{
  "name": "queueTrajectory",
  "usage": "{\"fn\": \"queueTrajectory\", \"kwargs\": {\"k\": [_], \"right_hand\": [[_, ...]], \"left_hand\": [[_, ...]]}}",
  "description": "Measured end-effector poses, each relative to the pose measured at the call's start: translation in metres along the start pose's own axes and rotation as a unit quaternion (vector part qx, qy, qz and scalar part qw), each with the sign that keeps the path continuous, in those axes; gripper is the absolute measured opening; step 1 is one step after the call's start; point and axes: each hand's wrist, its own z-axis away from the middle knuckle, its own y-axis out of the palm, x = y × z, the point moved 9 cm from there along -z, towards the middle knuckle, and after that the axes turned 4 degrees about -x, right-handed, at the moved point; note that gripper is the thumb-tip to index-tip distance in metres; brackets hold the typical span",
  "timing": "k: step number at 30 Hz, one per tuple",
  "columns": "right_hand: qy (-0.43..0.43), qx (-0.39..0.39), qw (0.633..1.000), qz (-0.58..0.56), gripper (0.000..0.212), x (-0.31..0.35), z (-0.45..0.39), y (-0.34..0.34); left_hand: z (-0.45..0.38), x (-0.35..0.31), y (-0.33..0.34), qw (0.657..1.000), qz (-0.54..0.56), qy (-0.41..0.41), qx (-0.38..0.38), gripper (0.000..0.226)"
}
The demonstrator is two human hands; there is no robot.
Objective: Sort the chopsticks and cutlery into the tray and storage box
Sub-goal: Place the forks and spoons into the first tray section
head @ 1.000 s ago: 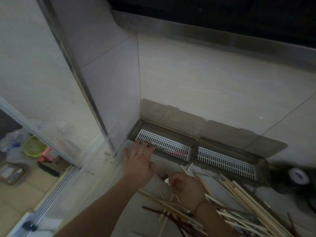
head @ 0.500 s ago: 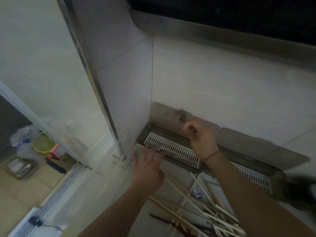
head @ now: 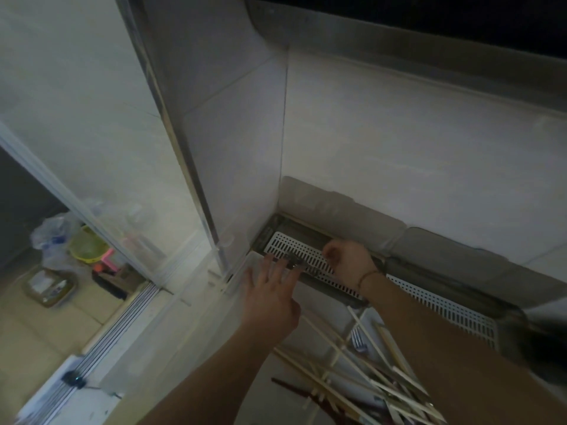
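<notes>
The right hand [head: 348,260], half a second ago raised at the lid, is now lowered, fingers curled, contents indiscernible, over the storage box [head: 310,256] in the surface's far-left corner; the left hand [head: 271,294] is spread flat; chopsticks [head: 362,372] remain unsorted.

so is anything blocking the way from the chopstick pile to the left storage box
Nothing fixed: its lid is open against the wall. Only the right hand hovers over the slotted insert, and the left hand rests at the near rim, between it and the chopsticks.
</notes>
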Motion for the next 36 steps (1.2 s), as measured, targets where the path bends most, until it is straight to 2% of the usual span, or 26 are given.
{"fn": "queueTrajectory", "kwargs": {"k": [3, 4, 5, 7, 9, 11, 15, 19, 27, 36], "right_hand": [[-0.084, -0.173, 0.981, -0.037, 0.010, 0.024, 0.053, -0.050], [-0.106, -0.202, 0.973, -0.016, 0.007, 0.030, 0.078, -0.058], [-0.106, -0.193, 0.975, 0.025, 0.005, 0.032, 0.099, -0.058], [-0.032, -0.063, 0.989, 0.133, 0.010, 0.014, 0.125, -0.032], [0.050, 0.058, 0.972, 0.223, 0.022, -0.022, 0.141, -0.003], [0.110, 0.120, 0.954, 0.251, 0.028, -0.045, 0.148, 0.011], [0.133, 0.152, 0.945, 0.257, 0.028, -0.060, 0.149, 0.031], [0.183, 0.169, 0.917, 0.311, 0.032, -0.064, 0.150, 0.037], [0.206, 0.175, 0.919, 0.286, 0.036, -0.058, 0.166, 0.044], [0.251, 0.092, 0.932, 0.246, 0.031, -0.067, 0.173, 0.024]], "left_hand": [[0.000, 0.000, 0.001, 1.000, -0.002, -0.005, 0.010, 0.078], [0.000, 0.000, 0.001, 1.000, 0.000, -0.008, 0.013, 0.077], [0.000, 0.000, 0.002, 1.000, 0.001, -0.009, 0.017, 0.076], [0.000, 0.001, 0.004, 1.000, 0.005, -0.014, 0.025, 0.075], [0.000, 0.001, 0.003, 0.999, 0.009, -0.016, 0.027, 0.075], [0.000, 0.001, 0.003, 1.000, 0.008, -0.012, 0.023, 0.076], [0.000, 0.001, 0.003, 1.000, 0.010, -0.010, 0.025, 0.073], [0.000, 0.002, 0.005, 0.999, 0.010, -0.011, 0.039, 0.071], [0.000, 0.003, 0.006, 0.998, 0.011, -0.020, 0.061, 0.071], [0.000, 0.002, 0.005, 0.997, 0.018, -0.025, 0.065, 0.072]]}}
